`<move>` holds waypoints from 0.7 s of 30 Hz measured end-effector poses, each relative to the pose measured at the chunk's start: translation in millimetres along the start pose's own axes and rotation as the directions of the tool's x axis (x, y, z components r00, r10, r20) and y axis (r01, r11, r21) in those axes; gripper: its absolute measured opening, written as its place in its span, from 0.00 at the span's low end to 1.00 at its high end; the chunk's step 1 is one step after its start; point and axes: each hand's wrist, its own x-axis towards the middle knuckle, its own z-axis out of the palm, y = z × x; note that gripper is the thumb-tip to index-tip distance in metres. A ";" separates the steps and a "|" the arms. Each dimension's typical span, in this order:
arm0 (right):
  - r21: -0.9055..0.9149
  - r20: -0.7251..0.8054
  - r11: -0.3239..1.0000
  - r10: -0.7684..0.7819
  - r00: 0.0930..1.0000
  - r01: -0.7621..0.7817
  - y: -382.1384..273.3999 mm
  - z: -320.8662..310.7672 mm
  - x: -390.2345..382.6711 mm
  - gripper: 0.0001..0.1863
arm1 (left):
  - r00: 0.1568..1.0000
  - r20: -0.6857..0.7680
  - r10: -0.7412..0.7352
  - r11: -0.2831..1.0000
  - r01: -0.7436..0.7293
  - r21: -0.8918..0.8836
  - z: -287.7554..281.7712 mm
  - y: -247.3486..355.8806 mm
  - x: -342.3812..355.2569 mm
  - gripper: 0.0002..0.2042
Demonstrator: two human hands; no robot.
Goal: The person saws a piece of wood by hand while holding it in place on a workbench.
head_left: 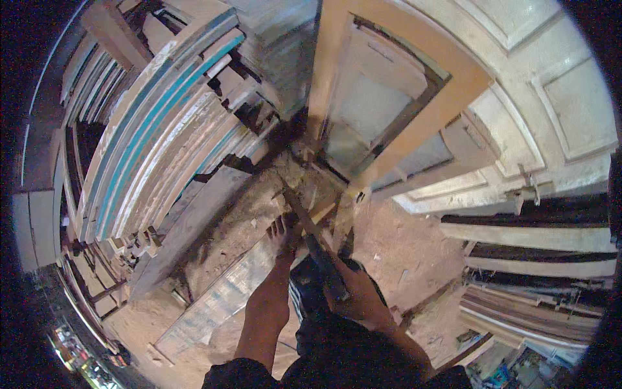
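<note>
My right hand (359, 295) is closed around the dark grip of a long tool (303, 214) with a brown shaft. The tool points up and away to the left, and a short crosspiece shows near its far end; I cannot make out its exact kind. Left of the shaft, my left hand (280, 235) is stretched forward with its fingers apart. A light wooden strip (321, 212) lies just beyond that hand, partly hidden by the tool. Below my left forearm, a long pale board (220, 303) rests on the dirt floor.
Stacked boards (155, 136), some with turquoise edges, fill the left side. An orange-brown wooden frame (470, 81) leans ahead, with white panelled doors (518, 123) to its right. More planks (518, 311) are piled at the lower right. The floor (411, 243) is bare earth.
</note>
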 end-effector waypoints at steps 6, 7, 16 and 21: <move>0.192 0.006 0.981 0.039 0.999 -0.039 18.6 3.3 6.0 0.39 | 0.933 0.343 -0.111 0.964 0.185 -0.191 -39.2 23.0 13.0 0.51; 0.215 0.058 0.973 0.079 0.995 -0.090 12.8 9.0 9.8 0.38 | 0.911 0.396 -0.112 0.972 0.183 -0.147 -42.1 13.3 4.6 0.53; 0.078 -0.004 0.995 0.061 0.998 -0.061 -4.3 4.9 20.1 0.34 | 0.903 0.401 -0.156 0.949 0.249 -0.192 -49.7 34.4 10.0 0.50; 0.089 0.002 0.983 0.161 0.987 -0.160 -7.3 -0.6 23.8 0.31 | 0.902 0.412 -0.128 0.973 0.195 -0.125 -64.3 45.1 12.7 0.53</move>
